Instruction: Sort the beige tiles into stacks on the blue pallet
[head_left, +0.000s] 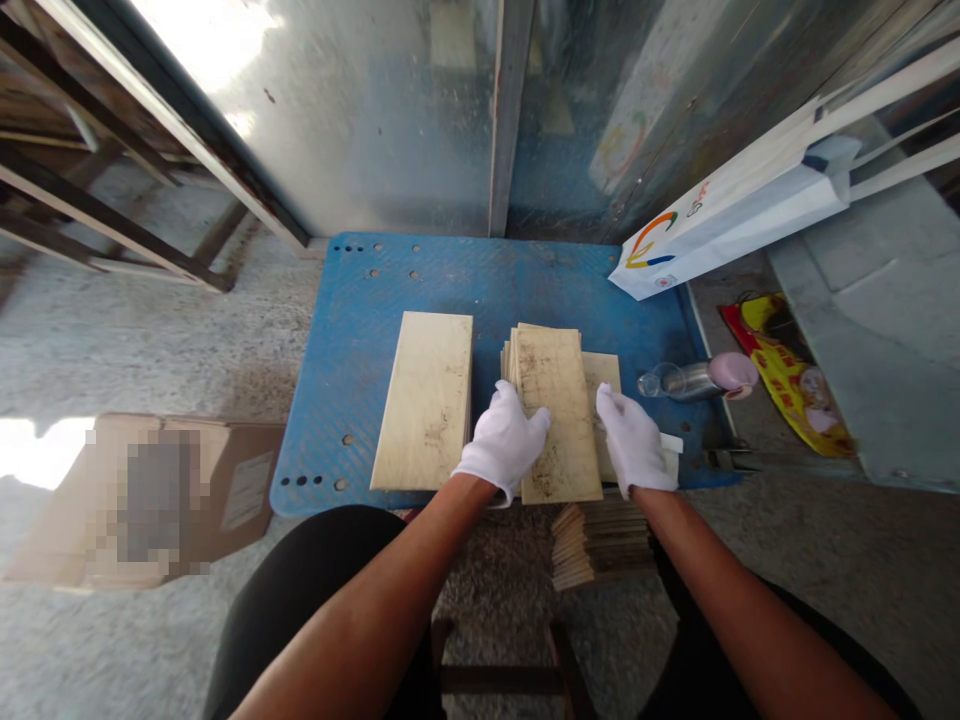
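My left hand, in a white glove, is at the left edge of a stained, cream-coloured rectangular panel. Its thumb lies over the panel's face and its fingers wrap the edge, partly hidden. This panel tops a stack of similar panels, whose edges show at the upper left. Just off the right edge is my right hand, also gloved, fingers stretched forward and nothing visible in its grasp. Beneath it lies another pale panel, partly covered. A neater stack of cream panels stands left of my left hand.
The panels rest on a blue plastic board. A bottle with a pink lid lies at right, below a white paper bag. More panels are stacked below the front edge. A cardboard box sits on the floor at left.
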